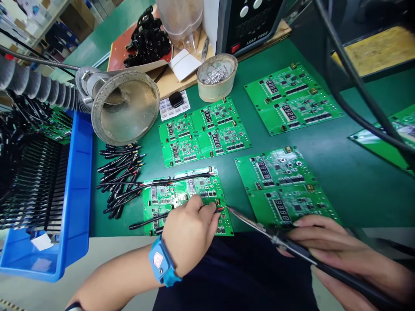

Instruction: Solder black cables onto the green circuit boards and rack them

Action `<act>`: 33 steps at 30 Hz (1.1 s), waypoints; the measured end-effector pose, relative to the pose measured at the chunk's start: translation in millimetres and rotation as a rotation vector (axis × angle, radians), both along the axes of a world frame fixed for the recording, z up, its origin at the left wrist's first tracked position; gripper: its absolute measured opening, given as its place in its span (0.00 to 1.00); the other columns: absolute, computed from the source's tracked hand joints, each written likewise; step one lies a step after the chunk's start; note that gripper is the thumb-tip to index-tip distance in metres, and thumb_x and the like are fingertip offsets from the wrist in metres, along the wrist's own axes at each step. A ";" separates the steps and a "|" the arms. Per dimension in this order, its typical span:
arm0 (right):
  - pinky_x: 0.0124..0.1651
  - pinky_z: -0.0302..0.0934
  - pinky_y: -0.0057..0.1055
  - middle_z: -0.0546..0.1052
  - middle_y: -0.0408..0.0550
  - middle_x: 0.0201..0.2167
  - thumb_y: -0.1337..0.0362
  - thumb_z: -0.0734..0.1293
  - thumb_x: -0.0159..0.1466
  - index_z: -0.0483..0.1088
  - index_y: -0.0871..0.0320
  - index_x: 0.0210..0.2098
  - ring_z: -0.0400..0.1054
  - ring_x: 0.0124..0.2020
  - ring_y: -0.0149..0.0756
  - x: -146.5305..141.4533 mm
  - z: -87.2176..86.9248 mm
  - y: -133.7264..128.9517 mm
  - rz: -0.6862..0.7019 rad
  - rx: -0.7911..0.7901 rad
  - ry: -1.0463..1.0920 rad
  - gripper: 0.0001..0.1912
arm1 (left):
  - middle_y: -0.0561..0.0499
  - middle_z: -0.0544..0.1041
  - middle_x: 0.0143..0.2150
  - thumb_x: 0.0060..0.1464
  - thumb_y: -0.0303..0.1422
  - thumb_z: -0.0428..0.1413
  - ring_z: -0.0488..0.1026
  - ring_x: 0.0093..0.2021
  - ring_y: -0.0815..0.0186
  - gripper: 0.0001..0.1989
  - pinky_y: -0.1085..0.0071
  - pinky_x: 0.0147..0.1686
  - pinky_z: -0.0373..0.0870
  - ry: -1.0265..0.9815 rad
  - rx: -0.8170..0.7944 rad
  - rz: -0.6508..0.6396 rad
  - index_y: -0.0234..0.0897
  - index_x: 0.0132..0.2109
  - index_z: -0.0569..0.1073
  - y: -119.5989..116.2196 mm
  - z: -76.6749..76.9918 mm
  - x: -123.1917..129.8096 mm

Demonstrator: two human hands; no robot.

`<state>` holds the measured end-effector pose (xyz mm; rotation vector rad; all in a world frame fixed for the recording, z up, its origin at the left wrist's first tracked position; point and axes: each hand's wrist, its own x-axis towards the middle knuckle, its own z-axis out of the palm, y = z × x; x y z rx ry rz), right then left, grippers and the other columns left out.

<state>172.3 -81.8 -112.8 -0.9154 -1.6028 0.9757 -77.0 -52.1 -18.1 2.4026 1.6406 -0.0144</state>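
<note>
My left hand [191, 231], with a blue strap on its wrist, pinches a black cable [151, 221] near its red wire end. That end lies at the right side of a green circuit board [147, 175] with small digit displays. Another black cable [191, 176] lies across the upper part of the same board. In my right hand [327, 246] is a soldering iron [259, 229], its fingers wrapped round the black handle. The iron's tip points left and is at or very near the wire end; whether they touch I cannot tell. My left fingers hide part of the board.
Loose black cables [119, 181] lie left of the board, beside a blue bin [76, 194]. More circuit boards [204, 134] cover the green mat. Behind are a fume extractor funnel [126, 108], a tub of solder scraps [217, 88] and a soldering station [249, 26]. Thick cords [356, 82] hang at right.
</note>
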 end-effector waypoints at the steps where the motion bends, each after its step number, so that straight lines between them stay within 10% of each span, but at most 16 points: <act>1: 0.45 0.65 0.51 0.78 0.44 0.31 0.73 0.65 0.49 0.68 0.48 0.39 0.73 0.33 0.44 -0.9 2.0 2.1 0.036 0.055 -0.025 0.19 | 0.49 0.69 0.31 0.60 0.34 0.47 0.70 0.24 0.65 0.12 0.68 0.20 0.69 -0.005 -0.008 0.013 0.37 0.43 0.73 -0.5 0.0 0.3; 11: 0.47 0.64 0.48 0.77 0.44 0.33 0.75 0.64 0.49 0.66 0.50 0.40 0.73 0.34 0.41 -0.2 5.1 0.3 0.058 0.113 -0.064 0.20 | 0.49 0.70 0.34 0.61 0.34 0.46 0.70 0.25 0.64 0.18 0.67 0.21 0.70 -0.036 -0.101 0.019 0.38 0.57 0.64 2.5 3.3 -0.3; 33: 0.47 0.62 0.48 0.78 0.44 0.29 0.74 0.63 0.52 0.64 0.51 0.40 0.73 0.36 0.42 -3.2 11.2 -1.2 0.069 0.070 -0.061 0.18 | 0.50 0.71 0.30 0.61 0.33 0.45 0.71 0.24 0.63 0.13 0.67 0.22 0.69 0.151 -0.234 -0.028 0.38 0.38 0.74 19.7 16.5 7.9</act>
